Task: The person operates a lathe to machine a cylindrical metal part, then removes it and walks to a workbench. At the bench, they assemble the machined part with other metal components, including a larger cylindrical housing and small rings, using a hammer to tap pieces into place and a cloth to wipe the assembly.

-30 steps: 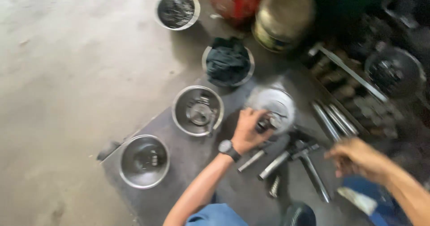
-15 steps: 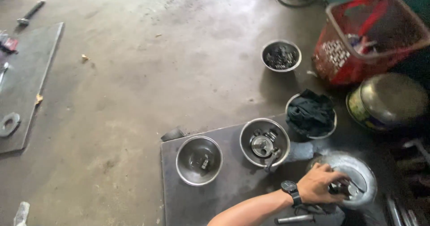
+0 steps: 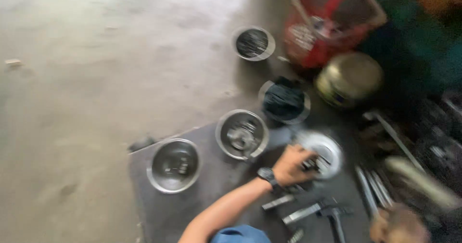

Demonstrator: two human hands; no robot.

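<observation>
Since half a second earlier, view had shifted; left hand remained at the shallow round steel bowl, fingers closed on small dark metal parts. Right hand, at five o'clock, was blurred; grip indeterminate. Lift parts clear of rim, judged best.

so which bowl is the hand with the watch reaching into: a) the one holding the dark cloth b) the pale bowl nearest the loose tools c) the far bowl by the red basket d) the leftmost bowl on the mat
b: the left hand with the wristwatch rests at the rim of the pale bowl, just above the loose metal tools.
</observation>
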